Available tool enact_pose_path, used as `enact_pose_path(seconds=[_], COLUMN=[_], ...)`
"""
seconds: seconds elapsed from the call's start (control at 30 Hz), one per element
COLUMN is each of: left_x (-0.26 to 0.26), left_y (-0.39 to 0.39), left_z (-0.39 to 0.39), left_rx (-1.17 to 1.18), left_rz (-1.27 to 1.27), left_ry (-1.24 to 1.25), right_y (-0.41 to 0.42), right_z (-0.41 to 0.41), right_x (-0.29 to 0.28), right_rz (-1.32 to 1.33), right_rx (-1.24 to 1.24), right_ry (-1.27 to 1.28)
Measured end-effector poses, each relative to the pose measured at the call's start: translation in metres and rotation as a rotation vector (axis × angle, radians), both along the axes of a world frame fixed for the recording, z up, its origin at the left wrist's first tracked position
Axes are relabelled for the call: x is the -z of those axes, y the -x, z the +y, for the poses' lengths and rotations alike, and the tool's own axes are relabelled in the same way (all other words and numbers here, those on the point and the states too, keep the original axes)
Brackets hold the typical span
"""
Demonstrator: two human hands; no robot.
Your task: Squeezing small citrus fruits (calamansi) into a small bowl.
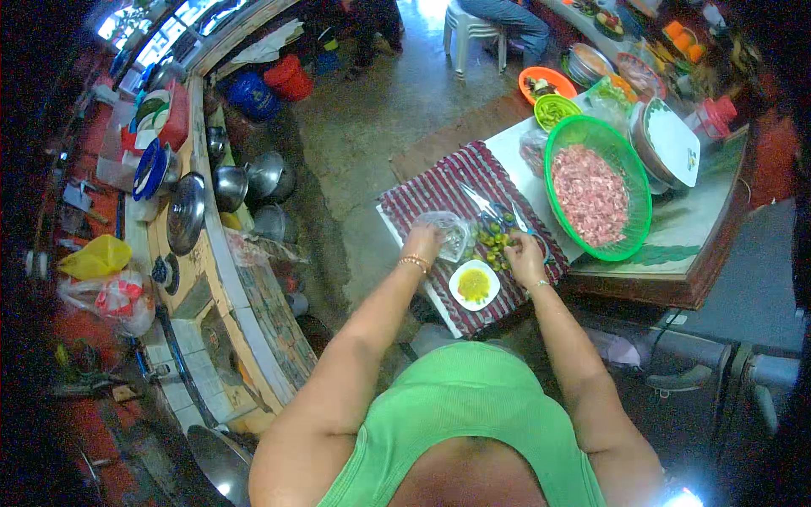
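Observation:
My left hand [426, 242] grips the near left side of a clear container [451, 236]; whether it is glass or plastic I cannot tell. My right hand [527, 258] is at the right edge of a pile of small green citrus fruits [491, 244], fingers bent inward. Whether a fruit is between those fingers is unclear. A white square dish [457, 281] holding yellow liquid sits between my hands, nearer to me. Beyond the fruits lie silver-bladed scissors [481, 204] and a second pair with pale blue handles [521, 218]. All rest on a maroon-and-white striped woven cloth [437, 180].
Right of the cloth, a green plastic colander [641, 218] holds chopped pink meat [589, 193]. Behind it are a lime-green bowl [573, 108], an orange plate [529, 75] and a white lid [671, 142]. Metal pots [231, 187] stand at left; a white plastic stool [472, 32] is ahead.

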State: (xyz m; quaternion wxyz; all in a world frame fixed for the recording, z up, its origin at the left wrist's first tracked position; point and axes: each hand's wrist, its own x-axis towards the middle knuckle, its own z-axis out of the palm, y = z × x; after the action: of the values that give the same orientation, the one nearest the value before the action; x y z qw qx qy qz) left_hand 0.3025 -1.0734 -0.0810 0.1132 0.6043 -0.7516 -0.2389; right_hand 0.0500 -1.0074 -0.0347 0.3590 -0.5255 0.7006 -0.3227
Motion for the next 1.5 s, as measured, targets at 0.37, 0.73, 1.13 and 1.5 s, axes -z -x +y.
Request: enact_pose_path(seconds=[0.37,0.73,1.13,1.5], left_x=[-0.016,-0.051,-0.082,-0.090], left_y=[-0.015,0.023,0.037,0.049], left_z=[-0.003,0.039,0.069,0.086], left_rx=[0.081,-0.109,-0.076,0.047], left_rz=[0.371,0.623,0.555,0.397], left_ry=[0.274,0.211,0.216,0.157], right_y=[-0.026,-0.073,-0.046,-0.019], right_z=[0.008,-0.023,-0.004,0.010], right_x=[-0.023,0.007,-0.016,-0.026], right_rz=[0.098,-0.788,-1.013,-0.862], right_rx=[-0.142,-0.150,-0.217,-0.297], right_ry=[0.208,-0.131,-0.184,-0.284])
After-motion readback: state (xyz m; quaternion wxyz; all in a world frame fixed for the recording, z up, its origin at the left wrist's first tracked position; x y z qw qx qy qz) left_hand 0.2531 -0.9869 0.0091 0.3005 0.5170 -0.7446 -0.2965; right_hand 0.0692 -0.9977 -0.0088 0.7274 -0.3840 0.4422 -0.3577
